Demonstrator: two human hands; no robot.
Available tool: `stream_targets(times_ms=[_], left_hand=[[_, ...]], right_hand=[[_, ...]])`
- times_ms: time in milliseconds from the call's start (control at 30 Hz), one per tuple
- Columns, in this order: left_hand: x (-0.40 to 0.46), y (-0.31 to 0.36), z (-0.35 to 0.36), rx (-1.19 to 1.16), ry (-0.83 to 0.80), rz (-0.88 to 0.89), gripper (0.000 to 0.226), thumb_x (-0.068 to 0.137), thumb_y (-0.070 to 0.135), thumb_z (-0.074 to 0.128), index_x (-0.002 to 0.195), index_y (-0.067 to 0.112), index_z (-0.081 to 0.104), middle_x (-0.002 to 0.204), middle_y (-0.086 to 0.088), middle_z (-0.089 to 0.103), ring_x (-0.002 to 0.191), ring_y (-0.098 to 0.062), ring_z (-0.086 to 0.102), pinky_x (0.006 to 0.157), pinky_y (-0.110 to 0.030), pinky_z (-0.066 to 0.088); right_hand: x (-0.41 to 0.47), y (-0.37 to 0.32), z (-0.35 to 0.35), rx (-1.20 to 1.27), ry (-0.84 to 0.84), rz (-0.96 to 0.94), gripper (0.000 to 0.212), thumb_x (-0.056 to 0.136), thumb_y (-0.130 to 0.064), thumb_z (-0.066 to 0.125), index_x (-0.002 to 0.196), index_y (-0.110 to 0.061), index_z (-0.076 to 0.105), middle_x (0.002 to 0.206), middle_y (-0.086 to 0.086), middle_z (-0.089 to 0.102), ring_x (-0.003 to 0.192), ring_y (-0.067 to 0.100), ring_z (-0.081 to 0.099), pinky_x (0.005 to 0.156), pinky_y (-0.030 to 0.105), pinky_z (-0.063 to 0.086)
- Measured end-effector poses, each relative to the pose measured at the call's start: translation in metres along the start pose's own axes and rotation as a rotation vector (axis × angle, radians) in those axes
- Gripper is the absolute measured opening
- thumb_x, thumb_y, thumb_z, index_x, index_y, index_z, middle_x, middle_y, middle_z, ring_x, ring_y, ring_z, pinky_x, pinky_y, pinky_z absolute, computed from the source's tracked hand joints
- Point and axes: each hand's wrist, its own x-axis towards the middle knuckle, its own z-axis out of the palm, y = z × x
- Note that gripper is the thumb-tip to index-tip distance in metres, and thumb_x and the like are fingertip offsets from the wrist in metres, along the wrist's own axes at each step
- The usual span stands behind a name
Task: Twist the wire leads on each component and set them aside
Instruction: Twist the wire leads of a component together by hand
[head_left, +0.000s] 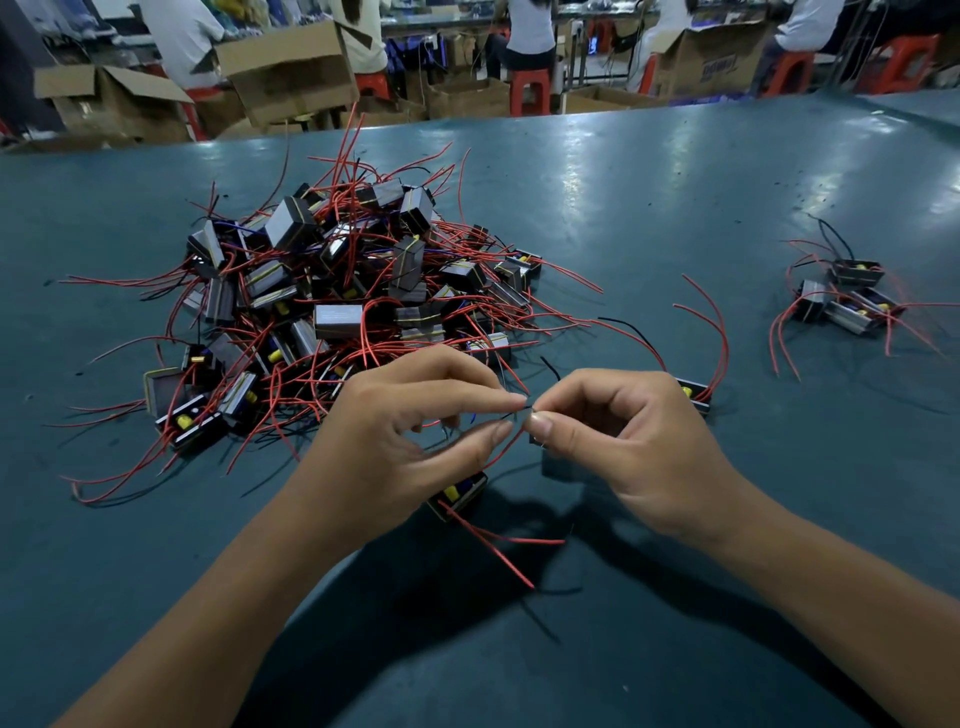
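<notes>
A small black component (460, 494) with a yellow part hangs just below my left hand (410, 415), its red leads trailing down toward me. Thumb and forefinger of my left hand pinch one of its thin wire leads (511, 415). My right hand (618, 441) pinches the same lead ends from the other side, fingertips almost touching those of my left. A large heap of like components (332, 301) with tangled red and black wires lies behind my left hand. A small group of components (847, 301) sits apart at the right.
One more component (693, 395) with long red leads lies just behind my right hand. The table (649, 208) is dark teal. Beyond its far edge stand cardboard boxes (291, 73), red stools and seated people.
</notes>
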Motion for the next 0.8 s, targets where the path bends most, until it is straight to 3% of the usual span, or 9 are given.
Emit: stream_targets(times_ms=[67,233,367,433,533,633,800], left_hand=[[0.0,0.001,0.001,-0.027,-0.004,-0.032,0.016,0.088,0.015,0.072,0.102,0.013,0.078,0.097,0.0,0.069,0.088,-0.016,0.066,0.073,-0.029,0.051],[0.0,0.002,0.002,-0.071,-0.039,-0.05,0.014,0.088,0.016,0.071,0.1,0.017,0.078,0.094,0.001,0.069,0.084,-0.011,0.064,0.074,-0.01,0.04],[0.001,-0.002,0.004,-0.009,0.038,-0.011,0.016,0.088,0.005,0.07,0.1,0.012,0.078,0.095,0.001,0.068,0.082,-0.015,0.063,0.068,-0.017,0.042],[0.001,-0.004,0.005,0.046,0.044,0.045,0.018,0.088,0.003,0.07,0.103,0.011,0.078,0.096,-0.001,0.067,0.084,-0.013,0.063,0.072,-0.019,0.045],[0.0,-0.009,0.007,0.098,0.042,0.105,0.02,0.089,0.007,0.071,0.108,0.012,0.077,0.099,0.0,0.067,0.091,-0.016,0.065,0.077,-0.03,0.053],[0.0,-0.01,0.009,0.093,0.038,0.127,0.024,0.089,0.009,0.072,0.112,0.015,0.075,0.101,0.0,0.067,0.092,-0.019,0.066,0.076,-0.031,0.053],[0.0,-0.011,0.005,0.11,0.089,0.152,0.018,0.089,0.011,0.074,0.107,0.014,0.075,0.101,-0.001,0.067,0.093,-0.017,0.065,0.079,-0.028,0.051]], right_hand=[[0.0,-0.001,0.001,0.003,0.014,0.0,0.007,0.085,-0.016,0.072,0.08,-0.011,0.072,0.066,0.017,0.063,0.06,0.018,0.052,0.055,0.031,0.044],[0.0,0.0,0.001,0.002,0.031,0.0,0.008,0.085,-0.019,0.072,0.08,-0.014,0.072,0.067,0.019,0.062,0.06,0.017,0.051,0.055,0.03,0.042],[-0.001,0.002,0.001,-0.003,0.011,0.008,0.008,0.086,-0.016,0.075,0.079,-0.014,0.073,0.064,0.009,0.063,0.059,0.015,0.053,0.055,0.028,0.046],[-0.001,0.002,0.002,-0.012,0.005,0.013,0.007,0.084,-0.019,0.073,0.079,-0.014,0.072,0.063,0.007,0.063,0.058,0.014,0.053,0.055,0.026,0.046],[-0.001,0.002,0.002,-0.048,-0.012,-0.006,0.008,0.084,-0.021,0.071,0.08,-0.015,0.072,0.064,0.011,0.063,0.058,0.016,0.052,0.054,0.034,0.043],[-0.001,0.001,0.002,-0.089,-0.02,-0.043,0.009,0.084,-0.021,0.071,0.076,-0.018,0.07,0.065,0.007,0.063,0.06,0.015,0.052,0.056,0.04,0.044],[-0.001,-0.001,0.001,0.009,-0.048,-0.007,0.009,0.085,-0.018,0.075,0.076,-0.017,0.071,0.065,-0.001,0.063,0.06,0.013,0.054,0.057,0.027,0.046]])
